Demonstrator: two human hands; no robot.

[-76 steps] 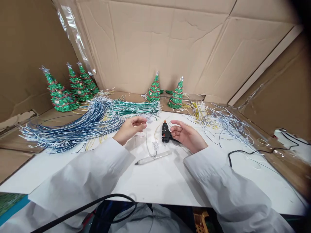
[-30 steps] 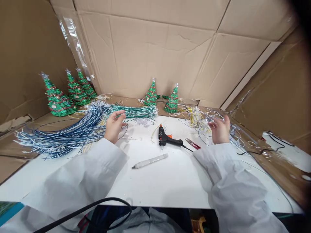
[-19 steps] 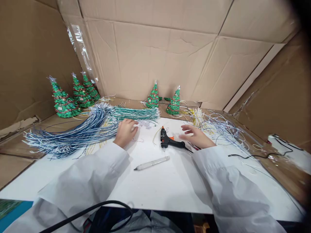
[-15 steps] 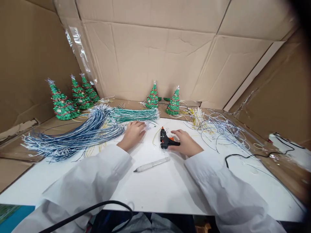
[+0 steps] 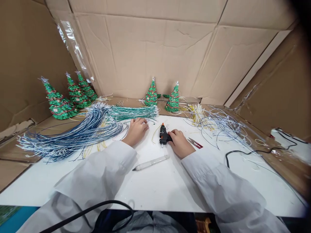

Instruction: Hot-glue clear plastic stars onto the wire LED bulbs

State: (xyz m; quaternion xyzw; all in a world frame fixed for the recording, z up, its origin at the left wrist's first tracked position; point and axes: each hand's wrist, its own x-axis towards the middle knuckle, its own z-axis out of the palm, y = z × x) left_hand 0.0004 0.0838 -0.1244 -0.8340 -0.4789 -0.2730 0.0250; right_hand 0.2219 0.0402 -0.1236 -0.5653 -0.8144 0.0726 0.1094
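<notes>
My right hand [image 5: 179, 142] is closed around the handle of a small black glue gun [image 5: 163, 136] with an orange tip, on the white table [image 5: 157, 181]. My left hand [image 5: 136, 129] rests with curled fingers on the table beside the ends of a green wire bundle [image 5: 132, 112]; what it holds, if anything, is hidden. A white glue stick [image 5: 150, 162] lies in front of both hands. Red-handled snips [image 5: 195, 142] lie just right of my right hand.
A big blue-and-white wire bundle [image 5: 70, 136] fans out at left. Loose silver and yellow wires [image 5: 213, 123] lie at right. Small green tinsel trees stand at back left [image 5: 59, 102] and back centre [image 5: 173, 98]. Cardboard walls [image 5: 155, 48] surround the table. A black cord [image 5: 243, 152] runs right.
My right hand came back from the silver wires at right and closed on the glue gun. My left hand moved from the blue bundle to the green wires' ends.
</notes>
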